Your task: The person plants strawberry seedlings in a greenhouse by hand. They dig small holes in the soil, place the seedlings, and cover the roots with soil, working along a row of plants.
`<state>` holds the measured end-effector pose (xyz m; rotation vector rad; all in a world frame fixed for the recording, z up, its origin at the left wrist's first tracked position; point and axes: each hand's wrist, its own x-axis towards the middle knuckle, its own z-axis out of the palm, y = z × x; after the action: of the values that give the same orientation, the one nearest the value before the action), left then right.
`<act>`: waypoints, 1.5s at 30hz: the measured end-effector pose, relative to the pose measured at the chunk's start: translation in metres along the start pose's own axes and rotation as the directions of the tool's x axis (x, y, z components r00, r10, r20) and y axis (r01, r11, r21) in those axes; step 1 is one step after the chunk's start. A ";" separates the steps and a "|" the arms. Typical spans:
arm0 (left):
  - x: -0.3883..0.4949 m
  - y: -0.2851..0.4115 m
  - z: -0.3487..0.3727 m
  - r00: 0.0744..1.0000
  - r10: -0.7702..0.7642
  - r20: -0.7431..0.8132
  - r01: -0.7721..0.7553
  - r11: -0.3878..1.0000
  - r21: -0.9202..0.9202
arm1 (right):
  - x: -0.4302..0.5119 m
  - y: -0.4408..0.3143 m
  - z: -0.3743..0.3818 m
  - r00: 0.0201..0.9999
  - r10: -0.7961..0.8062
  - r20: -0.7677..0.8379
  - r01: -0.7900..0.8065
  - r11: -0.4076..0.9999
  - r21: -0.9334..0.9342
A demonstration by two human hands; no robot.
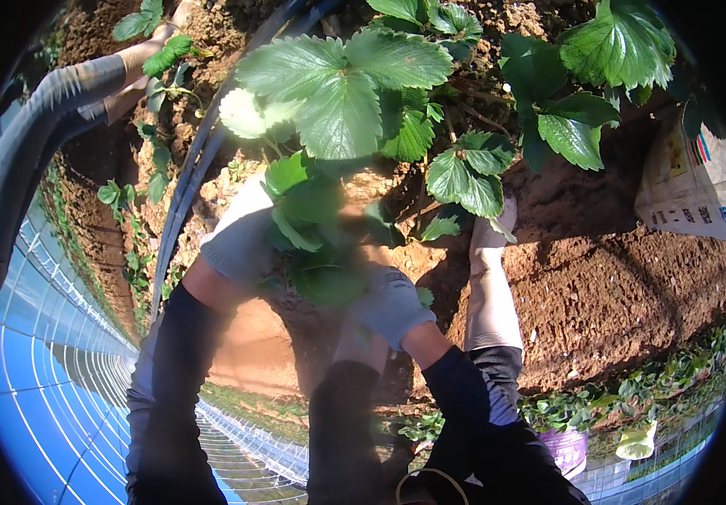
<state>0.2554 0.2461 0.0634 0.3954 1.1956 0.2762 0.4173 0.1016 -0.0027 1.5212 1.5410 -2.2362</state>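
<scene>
My left hand (240, 237), in a pale knitted glove, reaches in at the left side of a strawberry plant (344, 95). Leaves cover its fingers. Opposite it, my right hand (391, 303) wears a similar glove and is curled low among the stems. A blurred dark-green leaf (328, 278) lies between the two hands. Blur and foliage hide both sets of fingertips, so I cannot tell whether either hand grips a stem or leaf. Broad toothed leaves spread above the hands, over brown soil (615, 303).
Black hoses (196, 164) run along the bed left of my hands. Another person's clothed limbs (54, 126) extend in at the left. My lower leg (492, 297) stands right of the plant. A printed sack (685, 183) sits far right; a purple bucket (565, 451) is lower right. Greenhouse hoops (73, 404) curve behind.
</scene>
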 end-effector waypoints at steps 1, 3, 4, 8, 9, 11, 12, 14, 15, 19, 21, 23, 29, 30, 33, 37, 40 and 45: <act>-0.003 -0.014 -0.006 1.000 0.015 -0.002 -0.015 0.997 -0.071 | 0.003 0.001 0.004 0.999 0.001 0.045 -0.001 1.000 0.006; 0.009 -0.026 -0.011 0.995 0.052 0.080 -0.034 0.975 -0.217 | -0.001 -0.003 -0.006 0.995 0.069 0.077 -0.069 0.998 0.004; 0.013 -0.027 -0.009 0.992 0.068 0.106 -0.036 0.960 -0.276 | -0.003 -0.003 -0.009 0.991 0.087 0.097 -0.089 0.996 0.015; 0.005 -0.023 0.009 0.941 0.329 -0.079 -0.261 0.855 0.448 | 0.006 0.033 0.027 0.897 -0.423 -0.133 0.376 0.885 -0.274; 0.003 -0.041 -0.007 0.845 0.517 0.136 -0.380 0.402 0.833 | 0.006 0.036 0.031 0.885 -0.440 -0.152 0.388 0.877 -0.281; 0.008 -0.039 0.005 0.792 0.556 0.254 -0.384 0.129 0.914 | 0.006 0.034 0.029 0.911 -0.407 -0.063 0.369 0.875 -0.313; 0.009 -0.038 0.010 0.763 0.568 0.309 -0.369 -0.011 0.929 | 0.008 0.033 0.026 0.931 -0.359 0.059 0.358 0.874 -0.329; 0.017 -0.040 0.011 0.697 0.595 0.400 -0.375 -0.172 0.911 | 0.007 0.032 0.022 0.946 -0.307 0.106 0.324 0.875 -0.361; 0.021 -0.041 0.012 0.678 0.607 0.415 -0.376 -0.199 0.905 | 0.004 0.031 0.025 0.950 -0.310 0.037 0.301 0.878 -0.372; 0.022 -0.037 -0.004 0.681 0.553 0.480 -0.388 -0.283 0.877 | 0.013 0.032 0.026 0.963 -0.264 0.049 0.268 0.934 -0.236; 0.022 -0.024 -0.015 0.687 0.481 0.544 -0.422 -0.346 0.838 | 0.003 0.024 0.020 0.942 -0.317 -0.111 0.294 0.938 -0.181; 0.013 -0.001 -0.027 0.697 0.374 0.612 -0.447 -0.440 0.779 | 0.001 0.018 0.017 0.927 -0.350 -0.133 0.332 0.933 -0.139; 0.000 0.054 -0.056 0.642 0.041 0.766 -0.619 -0.561 0.549 | 0.001 0.010 0.012 0.982 -0.182 -0.054 0.171 0.972 -0.164; 0.000 0.060 -0.059 0.637 0.022 0.770 -0.638 -0.545 0.544 | 0.000 0.026 0.022 0.968 -0.251 -0.028 0.228 0.917 -0.327; -0.005 0.084 -0.049 0.788 0.004 0.616 -0.568 -0.381 0.730 | -0.001 0.011 0.014 0.995 -0.080 -0.051 0.069 0.978 -0.197; -0.042 0.070 -0.022 0.965 0.089 -0.246 0.103 0.735 0.670 | -0.002 -0.015 -0.018 0.997 0.066 0.047 -0.073 0.982 0.174; -0.078 0.026 -0.004 0.842 0.115 -0.526 0.263 0.766 0.587 | -0.011 0.001 -0.007 0.938 -0.212 -0.273 0.288 0.916 0.278; -0.146 -0.068 0.004 0.725 0.389 -0.569 0.145 0.721 0.678 | -0.057 0.001 0.023 0.974 -0.141 -0.176 0.208 0.861 0.464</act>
<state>0.2088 0.1244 0.1586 1.1203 2.0224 0.0748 0.4317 0.0578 0.0384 1.7359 1.2500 -2.8412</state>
